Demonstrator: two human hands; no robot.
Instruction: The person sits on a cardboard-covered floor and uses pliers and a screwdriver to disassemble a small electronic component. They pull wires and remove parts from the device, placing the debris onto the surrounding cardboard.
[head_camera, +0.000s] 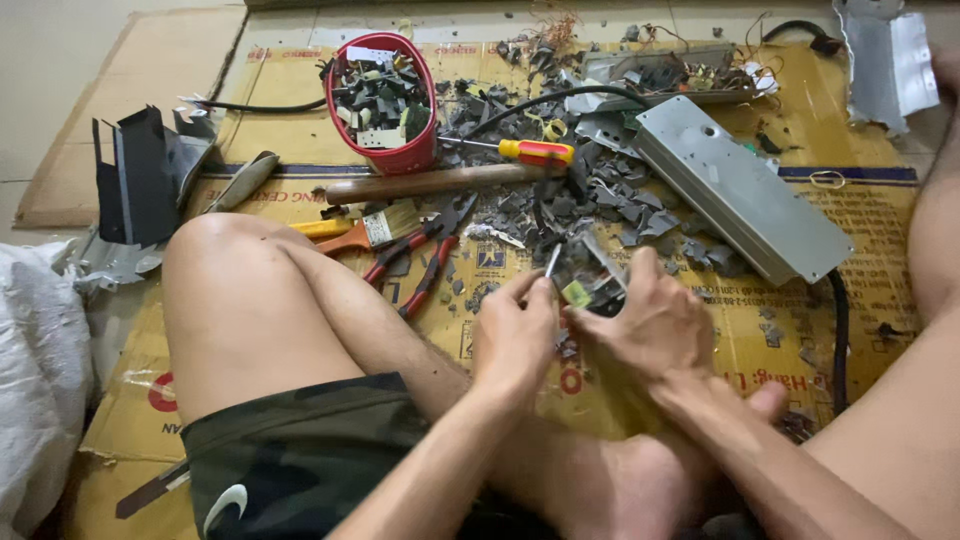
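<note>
Right hand (650, 325), centre of frame, closed around a small transformer-like part (590, 290) with a yellow-green wrapped core, metal pieces jutting from it. Left hand (515, 335) just beside it, fingers pinched on a thin metal tool (552, 262) whose tip touches the part; what kind of tool, cannot tell. Both hands hover over flattened cardboard (800, 340) covering the floor.

Right of centre, upper half: long grey metal casing (740, 185), lying diagonally. Upper left: black folded sheet-metal piece (140, 175). Top, left of centre: red basket (400, 155) filled with dark scrap bits. Below it, a wooden handle (440, 182) lying flat, a red-and-yellow screwdriver (520, 151) just above it. Centre-left: red-handled pliers (425, 255), beside a paintbrush (375, 230). Grey metal fragments (600, 205) scattered between the basket and the casing.
</note>
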